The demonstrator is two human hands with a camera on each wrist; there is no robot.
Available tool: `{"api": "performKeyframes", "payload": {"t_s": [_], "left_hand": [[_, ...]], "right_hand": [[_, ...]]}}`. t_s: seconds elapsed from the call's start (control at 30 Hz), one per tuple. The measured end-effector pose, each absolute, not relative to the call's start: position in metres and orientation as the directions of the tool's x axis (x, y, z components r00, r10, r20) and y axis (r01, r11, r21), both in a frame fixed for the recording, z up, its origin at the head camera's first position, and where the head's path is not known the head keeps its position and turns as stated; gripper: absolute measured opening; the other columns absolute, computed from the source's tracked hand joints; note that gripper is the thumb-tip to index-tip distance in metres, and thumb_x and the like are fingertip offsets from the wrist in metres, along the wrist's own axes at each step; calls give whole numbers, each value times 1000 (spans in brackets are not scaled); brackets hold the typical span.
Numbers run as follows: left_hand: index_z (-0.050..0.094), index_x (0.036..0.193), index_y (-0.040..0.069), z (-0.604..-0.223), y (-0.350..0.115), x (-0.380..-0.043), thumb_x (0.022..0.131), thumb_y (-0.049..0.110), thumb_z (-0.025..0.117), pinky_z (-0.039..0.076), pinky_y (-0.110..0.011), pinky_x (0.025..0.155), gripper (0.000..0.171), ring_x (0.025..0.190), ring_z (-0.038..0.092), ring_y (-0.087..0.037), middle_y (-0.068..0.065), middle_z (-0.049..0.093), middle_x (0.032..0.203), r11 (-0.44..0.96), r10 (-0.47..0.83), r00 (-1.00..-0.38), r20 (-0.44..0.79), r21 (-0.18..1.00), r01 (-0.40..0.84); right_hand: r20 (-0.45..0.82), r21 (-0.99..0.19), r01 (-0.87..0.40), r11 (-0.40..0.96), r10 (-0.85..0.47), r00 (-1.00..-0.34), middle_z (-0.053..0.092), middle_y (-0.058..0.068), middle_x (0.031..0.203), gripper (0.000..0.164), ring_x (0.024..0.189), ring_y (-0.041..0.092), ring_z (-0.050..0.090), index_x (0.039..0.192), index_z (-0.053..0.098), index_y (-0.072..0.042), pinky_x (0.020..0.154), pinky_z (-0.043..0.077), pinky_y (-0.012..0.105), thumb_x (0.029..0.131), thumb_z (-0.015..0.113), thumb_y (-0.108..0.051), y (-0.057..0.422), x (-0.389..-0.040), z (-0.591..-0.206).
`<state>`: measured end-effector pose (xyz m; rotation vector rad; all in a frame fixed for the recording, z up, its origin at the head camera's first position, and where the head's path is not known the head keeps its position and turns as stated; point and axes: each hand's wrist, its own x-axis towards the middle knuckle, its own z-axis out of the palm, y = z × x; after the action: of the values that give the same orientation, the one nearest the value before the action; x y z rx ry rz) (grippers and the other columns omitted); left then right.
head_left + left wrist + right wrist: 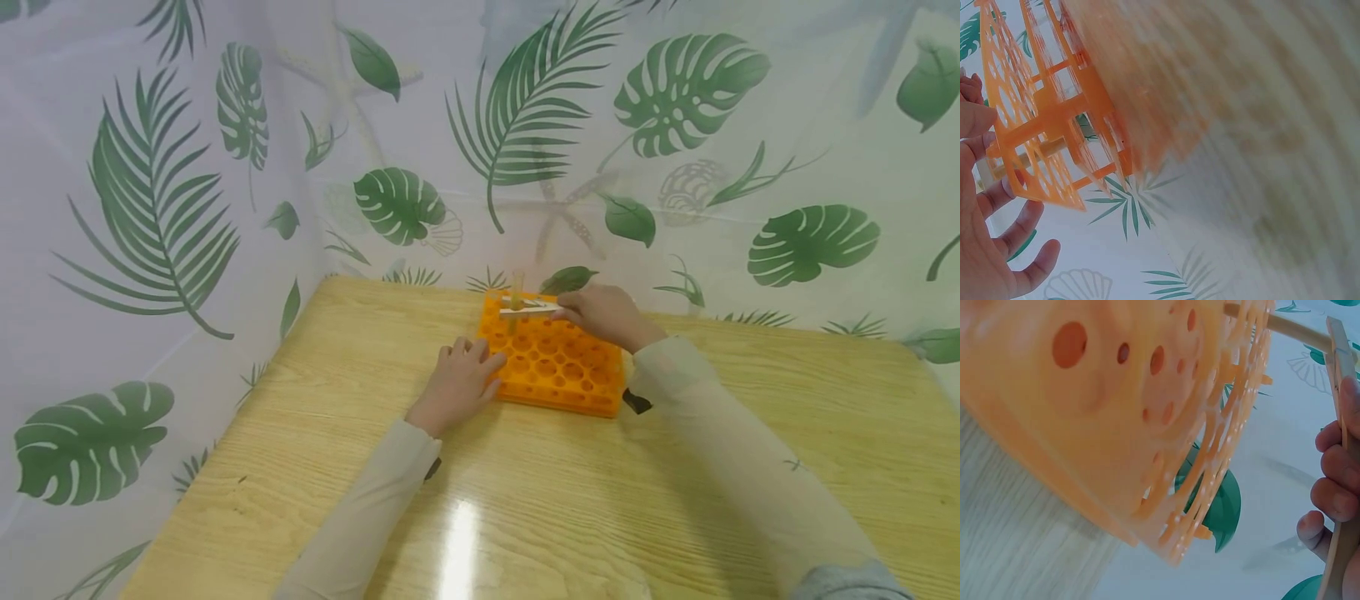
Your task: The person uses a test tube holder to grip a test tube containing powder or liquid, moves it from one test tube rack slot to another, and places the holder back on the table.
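Note:
My right hand [606, 315] grips a wooden test tube clamp [534, 309] above the rack's far left part. The clamp's jaws are around a glass test tube [518, 287] with yellowish liquid, which stands with its lower part through a hole in the orange test tube rack [547, 402]. In the right wrist view, curled fingers [1339, 464] wrap the clamp. My left hand [455, 385] rests on the rack's left end, fingertips touching its top plate. From the left wrist view, its outer fingers [1022, 231] spread loosely past the edge.
A wood-grain table [337, 367] carries the rack. Close behind it hangs a white cloth [420, 100] printed with green leaves, which continues along the left side. Dark bits of wrist gear [637, 402] show beneath the sleeves.

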<state>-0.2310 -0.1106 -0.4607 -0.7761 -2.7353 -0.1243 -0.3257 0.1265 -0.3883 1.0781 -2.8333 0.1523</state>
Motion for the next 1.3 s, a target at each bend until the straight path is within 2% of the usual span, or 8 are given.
{"api": "performKeyframes", "payload": {"t_s": [0.27,0.57,1.3], "left_hand": [[52,109,20,-458,-109,-230,94,32,54,37,-37,73,19,91,46,-25,-4,50,96,855,495,-822,281,10,519],[51,107,20,-458,-109,-232,94,32,55,36,-36,71,18,90,46,-25,-3,50,95,850,503,-812,295,3,527],[52,114,22,-457,-108,-230,95,33,53,39,-38,74,23,94,47,-26,-5,51,102,865,485,-837,254,0,501]], "right_hand": [[173,-51,-687,725,-671,-721,25,-4,55,39,50,12,28,65,36,-15,54,28,28,91,59,-32,127,-326,-381],[178,-51,-688,723,-672,-719,27,-4,55,37,51,13,32,66,39,-15,55,31,29,91,59,-33,126,-326,-373],[163,-62,-688,723,-673,-722,27,-4,55,36,51,13,32,66,42,-15,56,33,30,92,57,-34,126,-328,-365]]}}
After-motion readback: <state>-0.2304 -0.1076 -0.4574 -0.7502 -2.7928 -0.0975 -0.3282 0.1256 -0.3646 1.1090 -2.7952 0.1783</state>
